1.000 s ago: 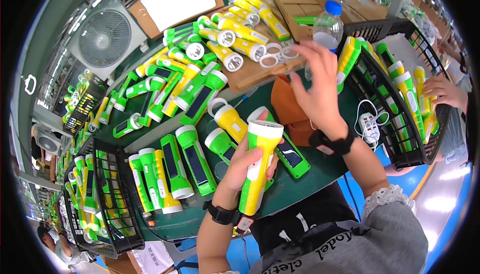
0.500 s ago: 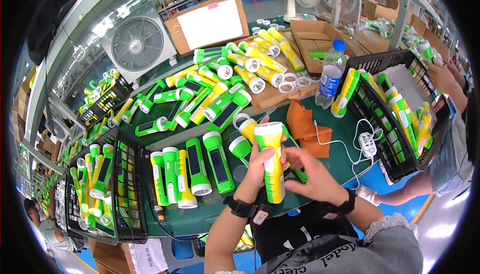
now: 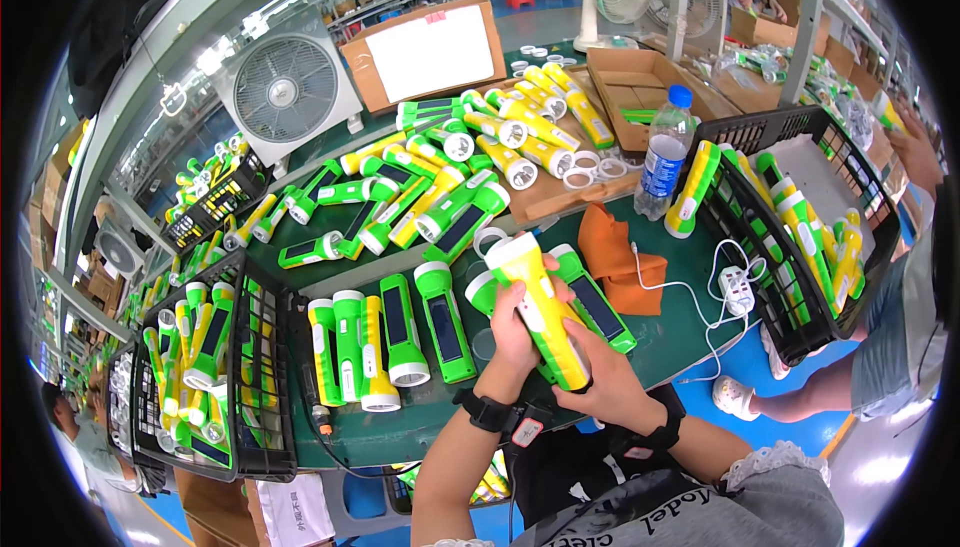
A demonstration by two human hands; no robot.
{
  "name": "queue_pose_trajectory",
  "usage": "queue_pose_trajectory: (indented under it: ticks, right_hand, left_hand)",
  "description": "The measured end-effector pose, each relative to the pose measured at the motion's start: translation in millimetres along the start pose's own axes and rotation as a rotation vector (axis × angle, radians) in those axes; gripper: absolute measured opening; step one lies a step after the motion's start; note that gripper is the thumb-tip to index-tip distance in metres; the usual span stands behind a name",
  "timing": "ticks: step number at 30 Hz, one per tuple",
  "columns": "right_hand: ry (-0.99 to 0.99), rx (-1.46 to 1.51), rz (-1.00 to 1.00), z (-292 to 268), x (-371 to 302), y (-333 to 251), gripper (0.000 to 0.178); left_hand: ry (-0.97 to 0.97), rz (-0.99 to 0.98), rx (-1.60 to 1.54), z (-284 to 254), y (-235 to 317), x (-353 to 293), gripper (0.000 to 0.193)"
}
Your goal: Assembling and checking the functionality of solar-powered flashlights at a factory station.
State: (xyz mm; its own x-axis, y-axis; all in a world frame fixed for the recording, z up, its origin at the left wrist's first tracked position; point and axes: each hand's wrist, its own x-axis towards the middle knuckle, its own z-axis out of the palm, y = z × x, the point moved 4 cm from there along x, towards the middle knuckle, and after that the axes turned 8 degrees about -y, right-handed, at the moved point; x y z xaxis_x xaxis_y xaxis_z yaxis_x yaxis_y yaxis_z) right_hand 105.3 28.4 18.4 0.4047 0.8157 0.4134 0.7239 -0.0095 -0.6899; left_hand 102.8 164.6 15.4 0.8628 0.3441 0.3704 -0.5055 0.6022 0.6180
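Observation:
A yellow flashlight (image 3: 543, 309) with a white head is held tilted above the near edge of the green table, its head up and to the left. My left hand (image 3: 512, 335) is closed around its upper body, thumb on the side. Lower down, my right hand (image 3: 612, 379) grips the tail end, its fingers wrapped on the yellow body. Just beyond the hands lie a green flashlight with a dark solar panel (image 3: 597, 297) and another green flashlight (image 3: 480, 293), partly hidden. To the left, several green and yellow flashlights stand in a row, among them a solar flashlight (image 3: 441, 324).
Black crates of flashlights stand at left (image 3: 240, 367) and right (image 3: 800, 317). A water bottle (image 3: 662, 162), an orange cloth (image 3: 625, 267) and a white power strip (image 3: 737, 290) with cables lie right of my hands. Flashlights are heaped at the back. Another person's arm (image 3: 915, 147) shows at far right.
My right hand has closed onto the flashlight's tail after being apart from it with spread fingers. The flashlight has tilted, its tail swinging right and its head left.

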Motion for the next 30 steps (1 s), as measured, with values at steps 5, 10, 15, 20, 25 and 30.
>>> queue_pose_trajectory:
  ticks: [5,10,15,20,25,30]
  right_hand:
    - [-0.200,-0.301,0.031,-1.6,-2.2,1.7,0.069]
    - [-0.269,-0.554,-0.104,-7.4,10.5,-7.2,0.069]
    - [-0.348,-0.743,-0.104,-1.3,14.0,-9.3,0.067]
    - [-0.383,-0.725,-0.072,-0.8,22.4,-5.1,0.062]
    - [-0.523,-0.581,-0.098,-33.5,27.1,-3.6,0.060]
    - [-0.677,-0.246,-0.122,-65.1,112.3,-4.9,0.050]
  left_hand:
    - [0.422,0.039,0.110,-13.2,13.8,-1.5,0.042]
    - [0.579,0.199,0.742,-31.5,80.8,-0.8,0.029]
    - [0.469,0.045,1.651,-45.7,74.4,-6.1,0.043]
    - [0.302,0.011,2.209,-63.9,34.6,3.1,0.044]
    - [0.203,-0.243,2.308,-44.8,37.9,12.0,0.055]
    - [0.052,-0.848,2.292,-83.9,107.1,92.6,0.075]
